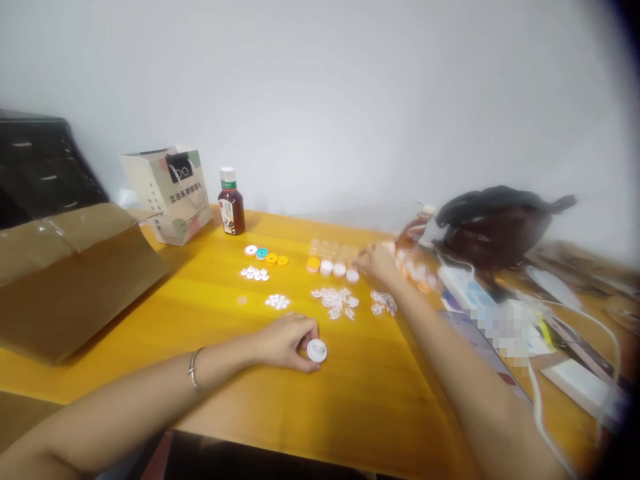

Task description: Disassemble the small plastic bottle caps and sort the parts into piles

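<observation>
My left hand [290, 339] is closed on a white round plastic piece [317, 350], gripped by its edge just above the table. My right hand [376, 261] reaches far forward, at the right end of a row of small round pieces, one orange [313, 265] and the others white [339, 270]. Motion smears its fingers, so what they hold, if anything, does not show. Clear-looking small cups [336, 251] stand behind that row. Nearer me lie a pile of flat white cut-out parts [336, 300] and a smaller pile [384, 303].
Coloured discs [271, 259], white round bits [255, 273] and white pellets [277, 302] lie left of centre. A dark red bottle [231, 210], paper bag [173, 193] and cardboard box [75, 280] stand left. A dark bag [500, 227], orange-white pieces [420, 270] and white cable [537, 407] occupy the right.
</observation>
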Demonstrator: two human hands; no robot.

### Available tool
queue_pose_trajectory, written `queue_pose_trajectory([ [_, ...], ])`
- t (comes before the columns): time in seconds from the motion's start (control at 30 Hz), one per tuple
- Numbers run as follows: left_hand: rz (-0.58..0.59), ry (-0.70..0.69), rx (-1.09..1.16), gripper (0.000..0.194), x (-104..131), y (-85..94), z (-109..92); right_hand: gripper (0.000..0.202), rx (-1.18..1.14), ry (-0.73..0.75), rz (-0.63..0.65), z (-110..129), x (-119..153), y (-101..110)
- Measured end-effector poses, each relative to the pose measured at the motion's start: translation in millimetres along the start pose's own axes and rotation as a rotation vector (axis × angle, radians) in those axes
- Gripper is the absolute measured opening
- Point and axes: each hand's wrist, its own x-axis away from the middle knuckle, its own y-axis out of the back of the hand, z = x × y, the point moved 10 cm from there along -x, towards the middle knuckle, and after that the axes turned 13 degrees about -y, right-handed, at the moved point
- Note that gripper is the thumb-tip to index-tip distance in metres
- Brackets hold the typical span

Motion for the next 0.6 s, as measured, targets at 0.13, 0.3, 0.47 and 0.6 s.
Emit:
queue_pose_trajectory([
  [0.13,0.003,0.000,-0.009,0.034,0,0.5,0,0.026,-0.113,-0.006,-0.043,6,13,19],
  [0.3,0.014,0.003,0.001,0.034,0,0.9,0,0.020,-0.553,0.232,0.080,43,90,28],
  [0.47,0.026,0.010,-0.011,0.032,1,2.2,-1,0.021,-0.642,0.482,0.445,81,191,-2],
  [0.6,0.011,0.018,-0.025,0.028,1,4.8,-1,0.016,-0.616,0.533,0.517,92,213,-10],
])
